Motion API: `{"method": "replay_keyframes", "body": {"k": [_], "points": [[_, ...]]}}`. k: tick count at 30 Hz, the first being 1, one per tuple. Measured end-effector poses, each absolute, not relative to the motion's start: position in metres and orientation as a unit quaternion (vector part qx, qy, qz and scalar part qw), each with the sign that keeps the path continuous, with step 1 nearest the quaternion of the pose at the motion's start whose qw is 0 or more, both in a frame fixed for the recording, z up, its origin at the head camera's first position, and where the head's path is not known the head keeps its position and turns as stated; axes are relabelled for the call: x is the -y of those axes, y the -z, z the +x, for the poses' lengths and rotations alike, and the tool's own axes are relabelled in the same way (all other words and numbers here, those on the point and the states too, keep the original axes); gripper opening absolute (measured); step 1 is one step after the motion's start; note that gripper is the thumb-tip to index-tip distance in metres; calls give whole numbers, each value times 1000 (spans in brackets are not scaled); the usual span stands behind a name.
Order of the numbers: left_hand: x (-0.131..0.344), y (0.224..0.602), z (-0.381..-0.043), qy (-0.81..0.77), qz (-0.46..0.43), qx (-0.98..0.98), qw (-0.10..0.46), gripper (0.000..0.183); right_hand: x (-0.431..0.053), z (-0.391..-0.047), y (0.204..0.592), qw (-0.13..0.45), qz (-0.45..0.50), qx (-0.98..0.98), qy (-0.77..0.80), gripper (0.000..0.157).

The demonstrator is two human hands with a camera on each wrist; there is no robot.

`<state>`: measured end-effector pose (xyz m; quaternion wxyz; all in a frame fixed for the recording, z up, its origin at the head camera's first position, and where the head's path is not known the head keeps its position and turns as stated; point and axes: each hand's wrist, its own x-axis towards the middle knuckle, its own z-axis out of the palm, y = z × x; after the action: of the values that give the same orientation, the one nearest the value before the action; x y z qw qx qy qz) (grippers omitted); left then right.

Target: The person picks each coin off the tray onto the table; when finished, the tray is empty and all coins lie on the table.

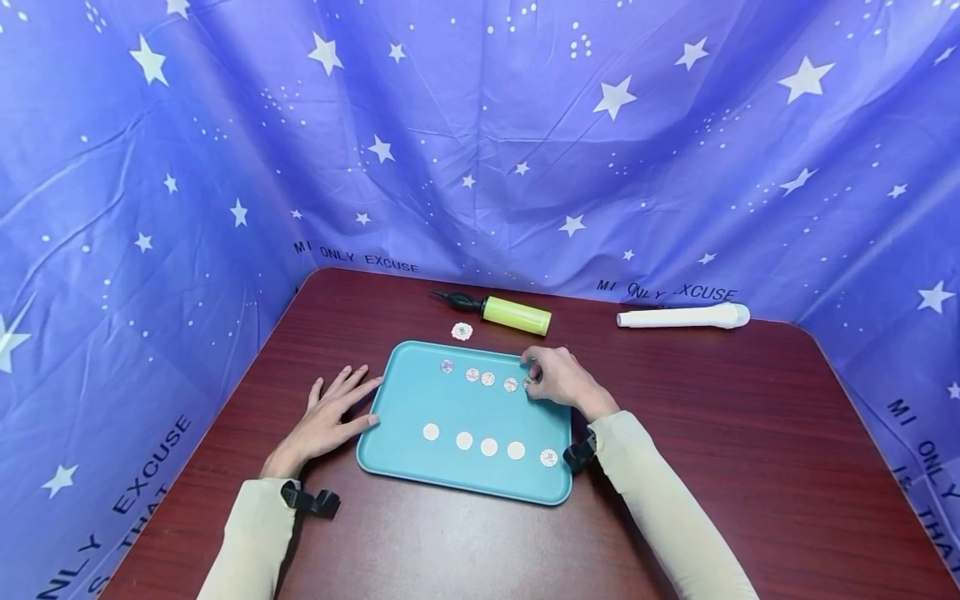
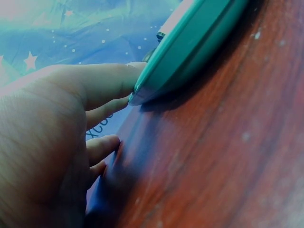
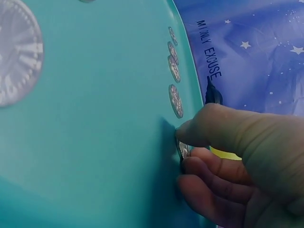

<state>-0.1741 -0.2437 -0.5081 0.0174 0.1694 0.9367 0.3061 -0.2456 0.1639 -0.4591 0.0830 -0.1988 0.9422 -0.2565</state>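
A teal tray (image 1: 397,396) lies on the table and bears two rows of small round discs with a pale, silvery pattern. At the right end of the far row, my right hand (image 1: 561,379) pinches one disc (image 3: 183,148) between thumb and fingers, partly hiding it. Another disc (image 3: 175,100) lies beside it in that row. The near row ends at the right in a patterned disc (image 1: 549,457). My left hand (image 1: 326,423) rests at the tray's left edge with fingers spread, thumb and forefinger touching the rim in the left wrist view.
Behind the tray lie a yellow-green hand pump (image 1: 517,316) with a black nozzle and a white scalloped piece (image 1: 462,332). Farther right is a white wand-like object (image 1: 682,317). A blue star-printed curtain (image 1: 480,208) hangs around the dark red table (image 1: 712,433).
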Motion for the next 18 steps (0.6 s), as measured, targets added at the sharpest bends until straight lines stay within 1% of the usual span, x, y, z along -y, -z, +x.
{"method": "replay_keyframes", "body": {"k": [8, 18], "points": [[243, 507, -173, -308, 169, -936, 16, 65, -167, -246, 461, 89, -198, -939, 266, 36], [242, 506, -172, -311, 167, -935, 18, 65, -169, -245, 463, 81, -209, -938, 265, 35]]}}
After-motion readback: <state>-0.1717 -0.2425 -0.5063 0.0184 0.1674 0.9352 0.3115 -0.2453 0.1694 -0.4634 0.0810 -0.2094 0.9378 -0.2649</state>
